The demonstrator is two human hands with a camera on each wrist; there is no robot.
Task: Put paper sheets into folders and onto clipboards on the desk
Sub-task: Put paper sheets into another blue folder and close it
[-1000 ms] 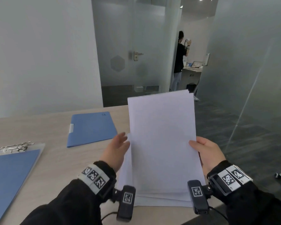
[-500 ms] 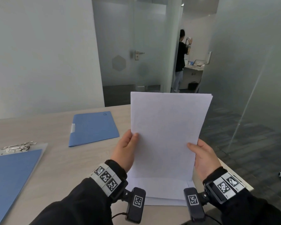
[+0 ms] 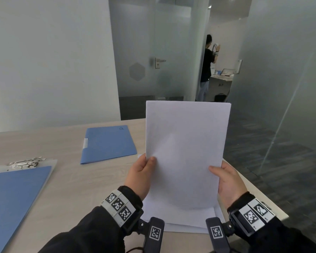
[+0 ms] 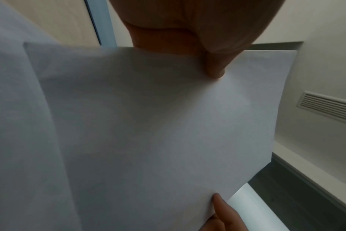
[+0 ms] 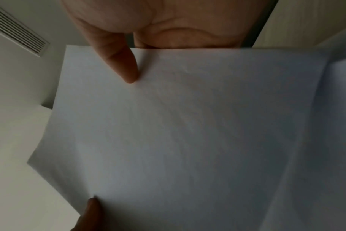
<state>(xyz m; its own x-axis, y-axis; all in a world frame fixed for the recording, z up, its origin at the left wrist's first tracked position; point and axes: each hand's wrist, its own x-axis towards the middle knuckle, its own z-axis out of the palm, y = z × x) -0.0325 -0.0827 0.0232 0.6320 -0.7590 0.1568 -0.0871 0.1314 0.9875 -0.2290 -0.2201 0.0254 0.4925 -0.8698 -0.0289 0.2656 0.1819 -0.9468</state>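
White paper sheets stand upright over the near desk edge, pinched at 9 o'clock by the left hand and at 3 o'clock by the right hand, thumbs on the front. More loose sheets lie flat beneath. At 9 o'clock lies a clipboard; at 11 o'clock, farther off, a closed blue folder.

Black sleeves; marker-tagged wristbands carry cameras.
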